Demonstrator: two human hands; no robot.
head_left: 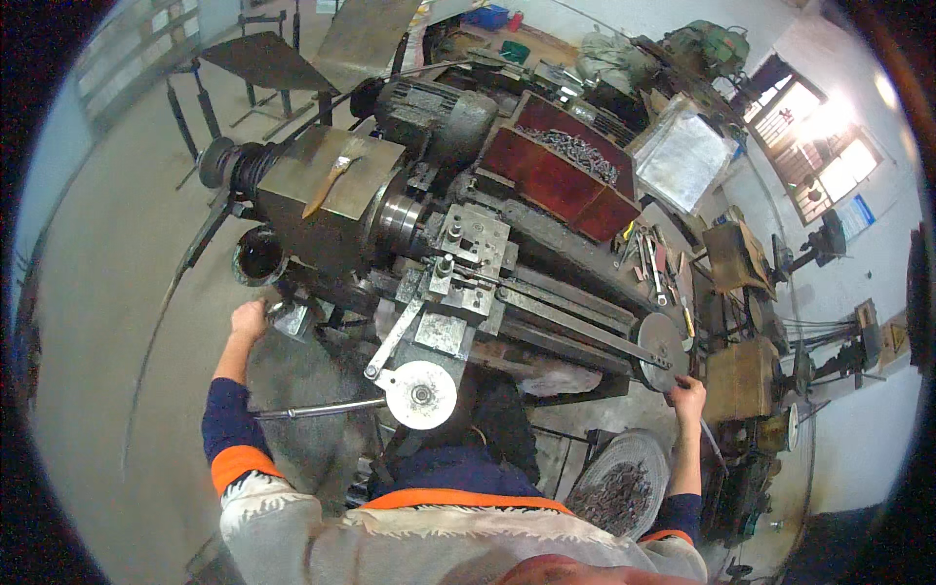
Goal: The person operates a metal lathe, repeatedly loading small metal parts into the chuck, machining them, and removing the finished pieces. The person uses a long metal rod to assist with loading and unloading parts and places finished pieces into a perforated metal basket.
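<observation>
In front of me stands a small lathe with a box-shaped headstock [317, 161] at the left and a shiny chuck [400, 222]. My left hand [250, 319] is closed beside a shiny metal part [291, 318] below the headstock; what its fingers hold is hidden. My right hand [688, 393] is closed at the lower rim of a grey round handwheel [661, 343] at the right end. Between my arms sit the tool slide [460, 278], a flat metal lever [395, 339] and a white round dial [421, 395] with a long bar handle [327, 409].
A paintbrush [330, 187] lies on the headstock. Behind the lathe are a motor [434, 115] and a red box [546, 185] of small metal parts. Hand tools [658, 268] lie at the back right. A round basket [639, 458] of dark pieces stands low near my right arm.
</observation>
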